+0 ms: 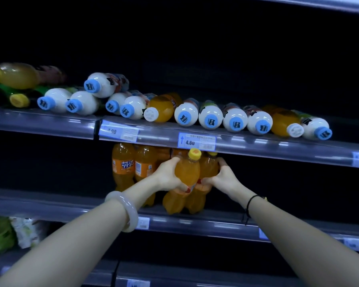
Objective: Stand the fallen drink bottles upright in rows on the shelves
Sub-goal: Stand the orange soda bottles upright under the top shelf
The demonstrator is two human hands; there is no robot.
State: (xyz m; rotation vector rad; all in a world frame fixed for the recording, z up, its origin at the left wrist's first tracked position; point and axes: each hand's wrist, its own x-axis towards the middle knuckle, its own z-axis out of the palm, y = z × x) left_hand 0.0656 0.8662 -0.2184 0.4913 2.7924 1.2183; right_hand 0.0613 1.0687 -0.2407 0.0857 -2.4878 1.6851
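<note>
On the middle shelf (50, 206) my left hand (168, 172) grips an orange soda bottle (187, 172) with a yellow cap, tilted slightly toward me. My right hand (222, 175) holds a second orange bottle (209, 166) just behind and to its right. Both bottles rest with their bases near the shelf's front edge. Several more orange soda bottles (123, 164) stand upright to the left of my hands. On the shelf above, several white bottles with blue caps (210, 118) and orange bottles with white caps (162, 109) lie on their sides, caps toward me.
Yellow and green bottles (17, 79) lie stacked at the upper shelf's far left. Price tags (196, 141) hang on the upper shelf's front rail (278, 146). Green and white packages (6, 233) sit on a lower shelf at the left. The middle shelf's right part is dark.
</note>
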